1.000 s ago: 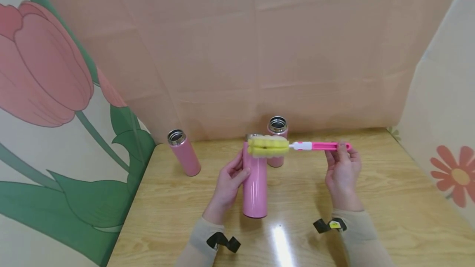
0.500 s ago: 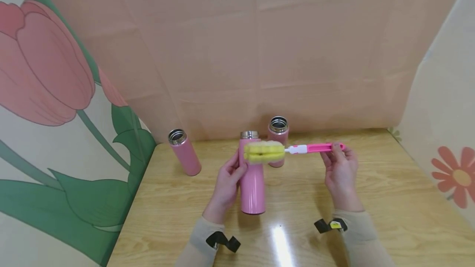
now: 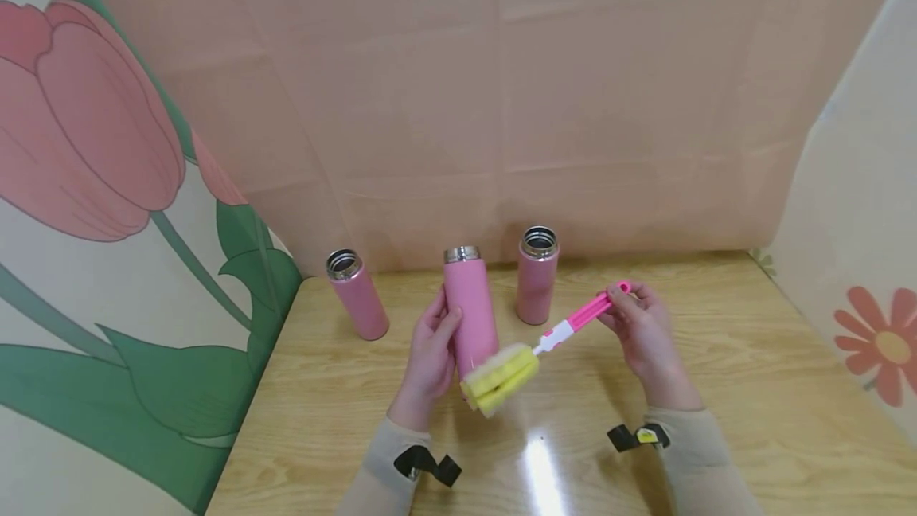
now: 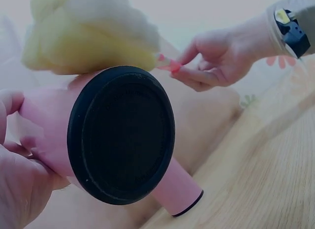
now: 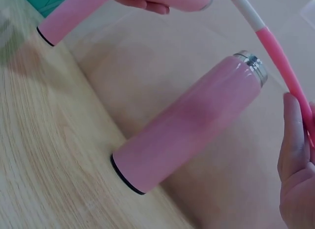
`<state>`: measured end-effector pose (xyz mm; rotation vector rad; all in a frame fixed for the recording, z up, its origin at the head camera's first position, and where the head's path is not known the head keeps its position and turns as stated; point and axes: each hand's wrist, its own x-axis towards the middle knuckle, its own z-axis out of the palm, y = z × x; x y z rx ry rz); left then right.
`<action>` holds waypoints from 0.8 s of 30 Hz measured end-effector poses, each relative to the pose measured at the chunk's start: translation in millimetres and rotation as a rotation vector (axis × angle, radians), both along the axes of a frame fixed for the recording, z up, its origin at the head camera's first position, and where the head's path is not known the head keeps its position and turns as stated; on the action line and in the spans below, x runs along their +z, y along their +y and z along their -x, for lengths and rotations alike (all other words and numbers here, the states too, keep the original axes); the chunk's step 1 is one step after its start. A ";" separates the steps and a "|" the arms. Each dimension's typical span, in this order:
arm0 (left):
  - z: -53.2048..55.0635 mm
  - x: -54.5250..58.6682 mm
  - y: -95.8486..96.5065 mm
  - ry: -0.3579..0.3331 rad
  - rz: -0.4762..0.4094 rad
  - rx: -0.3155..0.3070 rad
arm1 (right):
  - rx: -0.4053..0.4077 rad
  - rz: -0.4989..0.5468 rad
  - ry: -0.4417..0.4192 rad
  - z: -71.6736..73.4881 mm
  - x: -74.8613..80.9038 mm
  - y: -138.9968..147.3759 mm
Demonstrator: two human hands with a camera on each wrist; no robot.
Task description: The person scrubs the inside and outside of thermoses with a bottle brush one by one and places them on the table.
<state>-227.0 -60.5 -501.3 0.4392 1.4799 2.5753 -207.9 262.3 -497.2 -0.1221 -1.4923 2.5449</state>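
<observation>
Left hand (image 3: 430, 349) grips 1 pink bottle (image 3: 470, 313); right hand (image 3: 645, 329) pinches brush (image 3: 501, 378) by handle (image 3: 587, 313); 2 upright bottles (image 3: 360, 301) (image 3: 537, 285) stand beyond the hands.

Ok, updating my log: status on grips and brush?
Left grip holding pink cylindrical metal bottle, raised. Right grip pinching pink plastic brush handle; yellow sponge head by bottle's base, contact unclear. Two uncapped pink bottles standing beyond, clear of brush.

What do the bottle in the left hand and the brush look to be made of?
Bottle: probably metal under glossy pink paint, since its neck is bare, shiny and silvery. Its base is black and low-shine, rubber or plastic; I can't tell which. Brush head: likely foam sponge, yellow and off-white, with a soft, dull surface. Handle: smooth pink and white, most likely molded plastic.
</observation>
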 end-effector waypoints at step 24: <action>-7.4 0.9 -7.0 0.052 -0.041 -0.181 | -0.304 0.474 -0.006 6.4 8.9 -7.2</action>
